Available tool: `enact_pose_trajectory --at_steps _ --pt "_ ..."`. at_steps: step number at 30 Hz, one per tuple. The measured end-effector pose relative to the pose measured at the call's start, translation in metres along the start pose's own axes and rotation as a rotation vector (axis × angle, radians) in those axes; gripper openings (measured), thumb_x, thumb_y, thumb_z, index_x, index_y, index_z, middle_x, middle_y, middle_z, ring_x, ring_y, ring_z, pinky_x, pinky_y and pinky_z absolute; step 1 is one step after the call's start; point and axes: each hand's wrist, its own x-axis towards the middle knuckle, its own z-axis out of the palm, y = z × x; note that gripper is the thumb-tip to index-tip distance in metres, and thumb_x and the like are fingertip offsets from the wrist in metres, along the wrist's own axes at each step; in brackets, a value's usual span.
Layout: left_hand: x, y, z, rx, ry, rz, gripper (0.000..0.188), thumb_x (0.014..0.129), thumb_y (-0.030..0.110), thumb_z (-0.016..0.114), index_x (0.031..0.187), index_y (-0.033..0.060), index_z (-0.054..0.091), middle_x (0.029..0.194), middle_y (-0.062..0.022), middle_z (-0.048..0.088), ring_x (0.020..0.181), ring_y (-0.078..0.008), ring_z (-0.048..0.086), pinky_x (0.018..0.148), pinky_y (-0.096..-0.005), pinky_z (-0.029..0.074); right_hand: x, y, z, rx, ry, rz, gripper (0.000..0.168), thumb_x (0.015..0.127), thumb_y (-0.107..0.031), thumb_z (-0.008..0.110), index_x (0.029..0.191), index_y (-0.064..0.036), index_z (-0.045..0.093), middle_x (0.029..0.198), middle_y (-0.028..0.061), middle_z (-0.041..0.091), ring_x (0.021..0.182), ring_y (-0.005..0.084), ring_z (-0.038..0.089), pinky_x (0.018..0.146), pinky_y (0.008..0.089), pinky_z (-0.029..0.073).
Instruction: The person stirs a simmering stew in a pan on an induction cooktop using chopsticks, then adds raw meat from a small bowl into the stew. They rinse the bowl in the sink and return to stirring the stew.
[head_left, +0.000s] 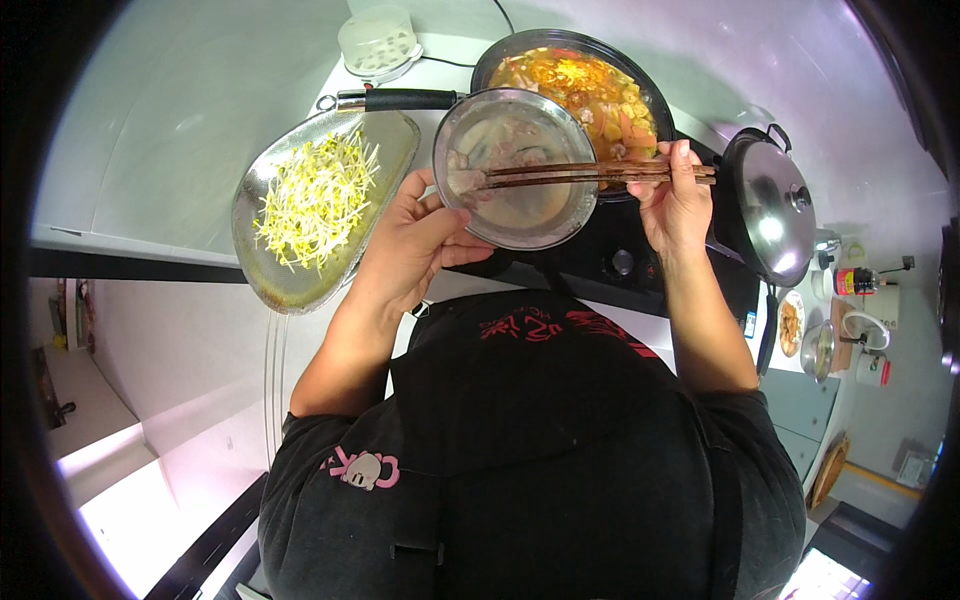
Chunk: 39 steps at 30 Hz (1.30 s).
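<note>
My left hand (420, 251) grips the rim and side of a clear glass bowl (551, 214), which tilts over the stove. Thin slices of raw-looking meat (466, 180) lie in cloudy liquid inside it. In my right hand (675, 199) are brown wooden chopsticks (611, 172), their tips at the meat on the bowl's left side. Behind the bowl, and partly hidden by it, stands a dark pan (664, 97) of reddish soup (577, 82) with tofu-like chunks and vegetables. The pan's black handle (412, 100) points left.
Bean sprouts (315, 199) lie on a textured translucent plate (395, 139) at left. A lidded wok (772, 202) stands right on the black gas stove (622, 274). A small white appliance (379, 45) with a cord is at the back; a plate of food (791, 322) and a bottle (855, 281) stand far right.
</note>
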Motion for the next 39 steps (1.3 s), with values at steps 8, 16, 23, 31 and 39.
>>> enact_pose_trajectory --at_steps 8,16,23,31,39 --pt "0.004 -0.003 -0.012 -0.019 0.09 -0.008 0.032 0.082 -0.001 0.046 0.113 0.0026 0.039 0.096 -0.0121 0.056 0.073 -0.02 0.063 0.065 -0.0329 0.056 0.032 -0.017 -0.01 0.063 0.245 0.012 0.032 0.085 -0.031 0.056 0.091 0.0 0.048 0.071 0.0125 0.057 0.054 0.0216 0.06 0.05 0.0285 0.055" --pt "-0.002 -0.004 -0.029 -0.083 0.168 0.042 0.034 0.08 -0.005 0.044 0.114 0.0014 0.038 0.096 -0.0135 0.057 0.068 -0.0216 0.064 0.06 -0.0317 0.057 0.122 -0.031 -0.031 -0.259 0.337 -0.263 0.03 0.086 -0.021 0.056 0.095 0.006 0.047 0.083 0.0164 0.056 0.061 0.0247 0.062 0.057 0.0311 0.057" --pt "-0.009 -0.003 -0.034 -0.128 0.172 0.069 0.037 0.08 -0.006 0.042 0.116 0.0013 0.037 0.094 -0.0133 0.057 0.068 -0.0221 0.064 0.059 -0.0312 0.058 0.172 0.004 -0.02 -0.454 0.338 -0.264 0.025 0.086 -0.016 0.056 0.095 0.007 0.05 0.081 0.016 0.058 0.058 0.0225 0.061 0.053 0.0292 0.056" --pt "-0.01 -0.002 -0.031 -0.122 0.171 0.072 0.037 0.081 -0.005 0.042 0.117 0.0017 0.036 0.097 -0.0135 0.056 0.068 -0.0218 0.064 0.06 -0.0312 0.058 0.185 -0.01 -0.001 -0.834 0.201 -0.432 0.025 0.084 -0.017 0.059 0.087 0.007 0.057 0.072 0.0129 0.059 0.056 0.0173 0.061 0.053 0.0267 0.055" --pt "-0.006 -0.002 -0.03 -0.088 0.164 0.072 0.032 0.082 -0.003 0.044 0.112 0.001 0.037 0.098 -0.0141 0.056 0.068 -0.0206 0.063 0.061 -0.0313 0.057 0.101 -0.067 0.036 -0.394 -0.008 -0.42 0.029 0.087 -0.019 0.053 0.095 0.008 0.053 0.081 0.0173 0.059 0.064 0.0238 0.063 0.055 0.0294 0.056"
